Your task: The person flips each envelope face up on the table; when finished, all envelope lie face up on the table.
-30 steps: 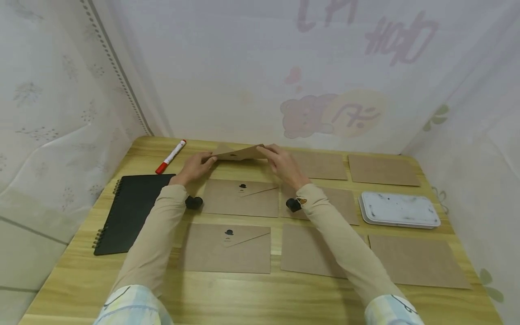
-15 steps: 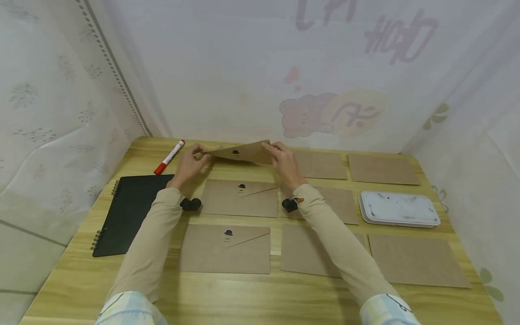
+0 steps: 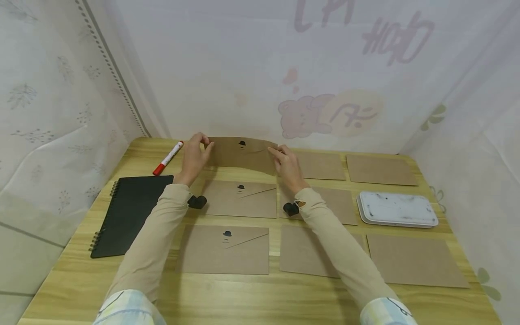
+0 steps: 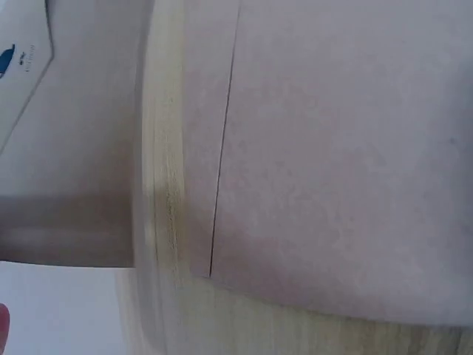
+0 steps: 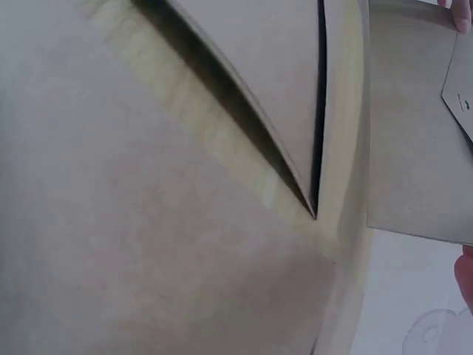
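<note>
Both hands hold up a brown kraft envelope point(image 3: 239, 155) at the back of the table, its flap side with the hat print turned to the head camera. My left hand point(image 3: 195, 158) pinches its left end, and my right hand point(image 3: 287, 164) grips the right end between thumb and fingers. The held envelope bows slightly and stands nearly upright. In the left wrist view the envelope point(image 4: 81, 148) fills the left side, with one fingertip at the edge. The right wrist view shows the envelope point(image 5: 414, 148) at the right, fingertips at its borders.
More envelopes lie in rows: two flap side up, a middle one point(image 3: 239, 205) and a front one point(image 3: 227, 262), and several plain side up, one point(image 3: 382, 170) at back right. A black spiral notebook point(image 3: 130, 212), a red-capped marker point(image 3: 168, 158) and a white tin case point(image 3: 398, 209) surround them.
The envelope has tipped up from nearly flat to nearly upright, bringing its printed flap side into view. Both hands keep hold of its ends; the left hand has risen slightly.
</note>
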A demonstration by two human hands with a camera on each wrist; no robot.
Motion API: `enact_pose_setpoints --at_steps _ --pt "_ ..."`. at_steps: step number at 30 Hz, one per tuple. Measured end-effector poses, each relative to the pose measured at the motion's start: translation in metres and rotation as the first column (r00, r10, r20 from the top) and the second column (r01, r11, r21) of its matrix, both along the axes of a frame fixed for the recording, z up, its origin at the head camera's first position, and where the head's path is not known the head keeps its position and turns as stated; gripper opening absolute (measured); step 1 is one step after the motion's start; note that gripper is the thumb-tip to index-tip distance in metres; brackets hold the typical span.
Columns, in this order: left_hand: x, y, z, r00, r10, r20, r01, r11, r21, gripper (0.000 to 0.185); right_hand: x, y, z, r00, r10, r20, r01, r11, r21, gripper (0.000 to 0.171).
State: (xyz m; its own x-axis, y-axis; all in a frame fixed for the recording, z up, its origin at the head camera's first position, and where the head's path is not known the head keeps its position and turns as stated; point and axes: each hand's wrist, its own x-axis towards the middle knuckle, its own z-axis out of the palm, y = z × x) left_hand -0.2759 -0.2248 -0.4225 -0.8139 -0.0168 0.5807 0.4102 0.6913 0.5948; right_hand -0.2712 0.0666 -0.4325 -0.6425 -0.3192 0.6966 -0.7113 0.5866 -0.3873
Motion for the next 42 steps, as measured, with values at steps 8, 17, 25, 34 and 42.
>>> enact_pose_setpoints --at_steps 8,17,25,34,42 --pt "0.005 -0.008 -0.001 0.997 -0.031 0.07 0.047 0.966 -0.254 0.031 0.001 -0.004 -0.004 0.983 -0.086 0.16 0.05 0.975 0.216 0.051" --pt "0.007 -0.004 -0.008 0.897 -0.082 0.434 0.214 0.94 -0.267 0.068 0.004 -0.013 -0.006 0.916 -0.141 0.375 -0.011 0.926 0.376 0.075" --pt "0.006 0.001 -0.011 0.895 0.02 0.447 0.13 0.945 -0.302 0.062 0.006 -0.021 -0.007 0.87 -0.187 0.456 -0.007 0.921 0.39 0.053" --pt "0.006 -0.001 -0.016 0.891 0.01 0.454 0.13 0.952 -0.276 0.054 0.003 -0.022 -0.011 0.864 -0.23 0.447 -0.02 0.873 0.487 0.051" --pt "0.008 0.001 -0.016 0.872 -0.003 0.489 0.159 0.948 -0.277 0.043 0.001 -0.022 -0.013 0.86 -0.242 0.45 -0.03 0.855 0.518 0.042"
